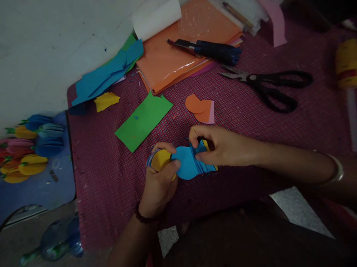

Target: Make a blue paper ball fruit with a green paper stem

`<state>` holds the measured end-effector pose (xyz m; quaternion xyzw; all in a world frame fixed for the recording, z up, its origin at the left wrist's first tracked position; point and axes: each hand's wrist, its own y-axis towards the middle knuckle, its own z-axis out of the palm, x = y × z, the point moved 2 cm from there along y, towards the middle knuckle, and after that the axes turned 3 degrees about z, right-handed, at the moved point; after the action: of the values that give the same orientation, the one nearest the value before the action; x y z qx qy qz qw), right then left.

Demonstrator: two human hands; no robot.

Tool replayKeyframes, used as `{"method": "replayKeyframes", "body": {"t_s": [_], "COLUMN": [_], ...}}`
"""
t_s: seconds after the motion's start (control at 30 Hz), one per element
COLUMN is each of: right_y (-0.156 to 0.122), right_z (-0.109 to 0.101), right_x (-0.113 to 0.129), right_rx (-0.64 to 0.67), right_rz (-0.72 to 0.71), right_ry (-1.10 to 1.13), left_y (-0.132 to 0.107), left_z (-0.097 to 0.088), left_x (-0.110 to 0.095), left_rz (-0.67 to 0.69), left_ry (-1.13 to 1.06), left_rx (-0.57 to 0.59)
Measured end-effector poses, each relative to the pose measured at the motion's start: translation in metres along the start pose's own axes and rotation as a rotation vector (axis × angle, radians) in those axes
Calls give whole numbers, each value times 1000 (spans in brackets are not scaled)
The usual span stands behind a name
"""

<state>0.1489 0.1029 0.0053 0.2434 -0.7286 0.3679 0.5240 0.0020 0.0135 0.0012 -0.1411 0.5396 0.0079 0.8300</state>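
Observation:
Above the near part of the table, my left hand (160,176) pinches a blue paper cutout (186,163) between thumb and fingers. A yellow round paper piece (161,160) is in the same hand, at its left. From the right, my right hand (217,146) closes its fingers on the layered, folded blue paper (205,163) at the cutout's other end. Yellow paper shows at that end's edges. Just beyond the hands lie orange paper cutouts (201,110) with a pink edge. A folded green paper (143,122) rests to their left.
Black-handled scissors (269,84) and a blue cutter (215,50) lie at the back, the cutter on an orange paper stack (177,61). A yellow glue gun (352,65) is at far right. Colourful paper ornaments (29,148) sit on a blue surface (60,180) at left.

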Motion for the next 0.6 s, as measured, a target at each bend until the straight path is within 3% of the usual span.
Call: {"method": "replayKeyframes", "body": {"t_s": [0.6], "right_y": [-1], "right_z": [0], "right_x": [1], "right_rx": [37], "right_rz": [24], "right_ry": [47], "left_y": [1], "left_z": [-1], "left_x": [1], "left_rz": [-18], "left_ry": [22], "left_rx": [-6]}}
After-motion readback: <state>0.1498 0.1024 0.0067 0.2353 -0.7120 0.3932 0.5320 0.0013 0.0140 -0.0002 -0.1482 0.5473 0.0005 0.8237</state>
